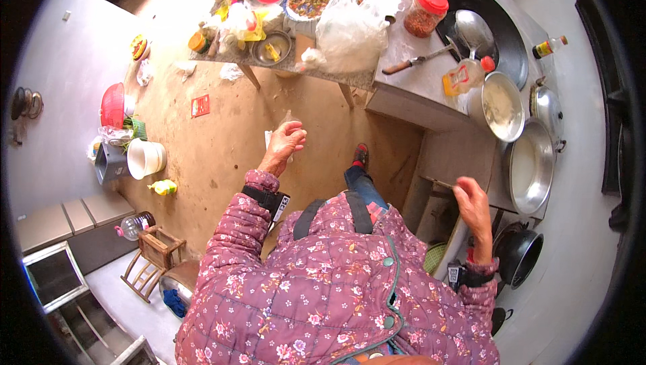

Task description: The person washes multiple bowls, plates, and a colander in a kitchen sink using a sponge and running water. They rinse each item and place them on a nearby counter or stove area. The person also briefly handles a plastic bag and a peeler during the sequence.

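Note:
My left hand is over the brown floor, its fingers curled around what looks like a thin clear plastic item; a white part shows beside the fingers, and the rest is hidden. My right hand hangs near the counter at the right, fingers bent and slightly apart, with nothing visible in it. Close above it stand a metal basin of cloudy liquid and a metal pot with pale contents. A large black wok holds a metal ladle. Nearby lie a wooden-handled tool and a squeeze bottle.
A crowded table ahead bears bowls, jars and a white plastic bag. Left on the floor are white buckets, a red basket and a yellow packet. A wooden stool stands lower left; a black pot sits lower right.

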